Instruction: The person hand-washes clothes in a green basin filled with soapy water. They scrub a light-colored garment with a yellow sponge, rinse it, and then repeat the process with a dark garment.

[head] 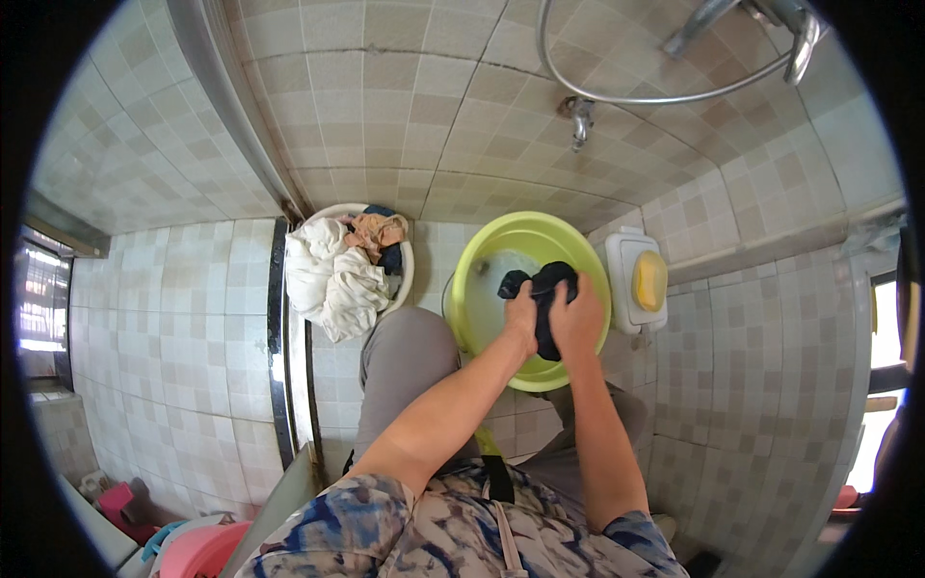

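Observation:
Both my hands grip a dark wet cloth item [551,318], bunched up over a yellow-green plastic bucket [477,249]. My left hand [522,318] holds its left side, where a dark lump sticks out past the fingers. On the right side my right hand [578,314] clasps the same cloth, fingers curled over its top. Cloudy, sudsy water [491,303] lies in the bucket below. The exact kind of garment cannot be made out.
Left of the bucket, a white basket [409,271] holds white clothes [340,278] and a tan cloth [377,233]. To the right, a yellow soap bar [652,280] rests on a white lidded container [623,289]. A metal tap [580,123] and shower hose [650,100] are on the tiled wall.

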A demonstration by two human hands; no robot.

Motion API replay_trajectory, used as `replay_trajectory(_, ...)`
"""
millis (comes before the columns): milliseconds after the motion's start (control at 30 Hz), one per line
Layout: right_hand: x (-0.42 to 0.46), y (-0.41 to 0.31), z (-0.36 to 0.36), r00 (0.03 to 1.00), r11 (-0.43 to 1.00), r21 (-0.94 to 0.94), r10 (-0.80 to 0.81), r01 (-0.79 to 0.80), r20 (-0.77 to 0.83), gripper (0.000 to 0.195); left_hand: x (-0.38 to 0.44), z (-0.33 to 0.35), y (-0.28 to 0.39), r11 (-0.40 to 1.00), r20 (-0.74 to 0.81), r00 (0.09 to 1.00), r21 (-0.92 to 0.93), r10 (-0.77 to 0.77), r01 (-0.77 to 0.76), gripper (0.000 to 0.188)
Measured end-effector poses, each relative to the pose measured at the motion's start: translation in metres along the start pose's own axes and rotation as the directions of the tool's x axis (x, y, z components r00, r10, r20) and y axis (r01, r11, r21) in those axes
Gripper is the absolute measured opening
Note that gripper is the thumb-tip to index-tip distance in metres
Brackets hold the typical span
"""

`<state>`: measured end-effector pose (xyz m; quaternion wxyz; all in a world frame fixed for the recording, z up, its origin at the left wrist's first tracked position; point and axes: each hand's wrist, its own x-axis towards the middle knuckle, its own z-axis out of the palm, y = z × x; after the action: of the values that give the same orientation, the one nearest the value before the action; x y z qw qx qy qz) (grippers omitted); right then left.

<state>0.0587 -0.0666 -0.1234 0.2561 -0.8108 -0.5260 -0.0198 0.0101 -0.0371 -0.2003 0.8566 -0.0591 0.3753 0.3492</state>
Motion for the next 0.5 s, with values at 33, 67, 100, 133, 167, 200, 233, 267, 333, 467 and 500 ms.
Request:
replay_trajectory(33,-0.015,-0.008,0.000,0.997,0.997,0.033,-0.074,0.074,0.014,0.030,0.023,-0.018,-0.013,0.992,0.091,0.994,-0.110,0.068,-0.058,0.027)
replay_trajectory(67,-0.029,-0.012,-0.006,0.995,0.990,0.102,-0.100,0.098,0.010,0.033,0.017,-0.015,-0.015,0.917,0.279,0.959,-0.366,-0.057,0.161,0.018)
replay_trajectory(100,-0.045,-0.039,-0.009,0.985,0.963,0.214,-0.173,0.164,0.023,0.036,0.070,-0.052,-0.035,0.860,0.421,0.907,-0.460,-0.007,0.220,0.020)
replay_trajectory(133,-0.059,-0.071,-0.009,0.961,0.930,0.293,-0.260,0.223,0.093,0.040,0.121,-0.100,-0.039,0.802,0.535,0.841,-0.537,0.084,0.262,0.022)
replay_trajectory(167,-0.061,-0.070,-0.012,0.965,0.945,0.253,-0.239,0.207,0.105,0.039,0.120,-0.092,-0.045,0.813,0.670,0.730,-0.496,0.134,0.306,0.023)
replay_trajectory(200,-0.058,-0.067,-0.017,0.967,0.958,0.200,-0.231,0.207,0.105,0.036,0.106,-0.076,-0.042,0.826,0.785,0.592,-0.447,0.180,0.342,0.023)
replay_trajectory(233,-0.052,-0.064,-0.017,0.969,0.966,0.158,-0.225,0.207,0.106,0.033,0.083,-0.058,-0.034,0.843,0.871,0.438,-0.399,0.224,0.362,0.023)
replay_trajectory(267,-0.040,-0.055,-0.012,0.978,0.981,0.075,-0.183,0.177,0.095,0.031,0.049,-0.037,-0.032,0.829,0.833,0.531,-0.401,0.153,0.390,0.026)
replay_trajectory(333,-0.005,-0.033,0.009,0.995,0.997,-0.015,-0.076,0.077,0.065,0.029,-0.025,0.000,-0.014,0.806,0.717,0.697,-0.433,0.035,0.405,0.034)
replay_trajectory(467,0.054,-0.007,0.017,1.000,0.968,-0.251,0.008,-0.010,-0.011,0.033,-0.054,0.026,0.013,0.993,0.160,0.983,-0.058,-0.092,0.102,0.039)
replay_trajectory(500,0.055,-0.006,0.014,0.999,0.972,-0.232,0.040,-0.040,-0.006,0.031,-0.058,0.029,0.014,0.996,0.111,0.991,-0.040,-0.076,0.081,0.036)
